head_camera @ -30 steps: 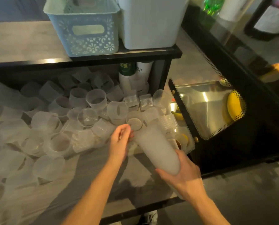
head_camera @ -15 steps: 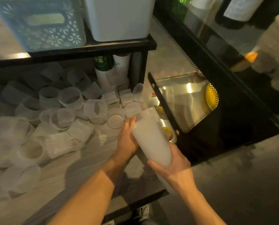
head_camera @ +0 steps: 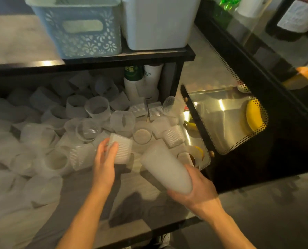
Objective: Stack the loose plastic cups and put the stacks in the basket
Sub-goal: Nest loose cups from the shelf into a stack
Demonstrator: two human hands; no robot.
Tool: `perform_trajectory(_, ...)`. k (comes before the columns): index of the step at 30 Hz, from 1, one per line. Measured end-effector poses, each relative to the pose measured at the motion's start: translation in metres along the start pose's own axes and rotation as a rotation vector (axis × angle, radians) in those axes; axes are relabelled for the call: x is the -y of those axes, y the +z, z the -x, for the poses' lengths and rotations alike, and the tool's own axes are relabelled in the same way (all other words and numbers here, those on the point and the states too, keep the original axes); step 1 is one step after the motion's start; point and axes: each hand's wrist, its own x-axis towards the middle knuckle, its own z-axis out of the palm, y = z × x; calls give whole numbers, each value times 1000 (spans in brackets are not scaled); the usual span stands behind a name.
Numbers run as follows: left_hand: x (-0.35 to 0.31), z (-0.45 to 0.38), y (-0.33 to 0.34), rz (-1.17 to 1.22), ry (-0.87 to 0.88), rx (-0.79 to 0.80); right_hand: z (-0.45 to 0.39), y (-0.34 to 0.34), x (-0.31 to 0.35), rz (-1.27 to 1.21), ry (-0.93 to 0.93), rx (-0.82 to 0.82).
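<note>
The left hand (head_camera: 104,161) curls around a ribbed cup (head_camera: 121,150) at the near edge of the loose cups (head_camera: 95,112) heaped on the counter (head_camera: 131,229), while the right hand (head_camera: 194,190) grips a tilted stack of cups (head_camera: 165,168) by its base near the counter's right edge, the blue basket (head_camera: 81,27) resting on the shelf (head_camera: 131,59) above.

We seem to be in a café or drinks-shop back area. The clearest sign is the black shelf unit (head_camera: 128,59): under it lies a great heap of frosted plastic cups (head_camera: 95,123) on the counter, with sleeves of paper cups (head_camera: 140,79) standing at its back. On top of it sit a blue basket (head_camera: 78,29) and a white bin (head_camera: 158,24). To its right we see a glass case (head_camera: 226,121) reflecting a banana (head_camera: 253,115), and bottles (head_camera: 295,17) beyond.
</note>
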Motion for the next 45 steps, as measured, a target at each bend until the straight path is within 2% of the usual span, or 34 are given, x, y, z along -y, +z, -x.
perform_trajectory(3, -15, 2, -8, 123, 4, 49, -4, 7, 11, 77, -92, 31)
perform_trajectory(8, -32, 19, -14, -79, 19, 228, -11, 19, 25, 68, -180, 22)
perform_trajectory(16, -51, 18, -30, -310, 28, 297, -12, 22, 30, 0, -234, 56)
perform_trajectory(24, -44, 35, -18, -388, 49, 403, -11, 24, 29, -28, -225, 33)
perform_trajectory(30, -39, 35, -15, -295, -48, 496, -6, 27, 20, -26, -171, 66)
perform_trajectory(35, -29, 12, 19, -98, -172, 240, 1, 18, 11, -63, -2, 8)
perform_trajectory(37, -23, 0, 42, -116, -208, 224, 4, 15, 3, -108, 62, -35)
perform_trajectory(39, -13, -8, 65, -142, -238, 272, 9, 14, -6, -134, 133, -94)
perform_trajectory(42, 3, -15, 94, -349, -246, 378, 16, 10, -17, -175, 191, -162)
perform_trajectory(45, 7, -23, 118, -553, -283, 348, 21, 2, -24, -171, 218, -172)
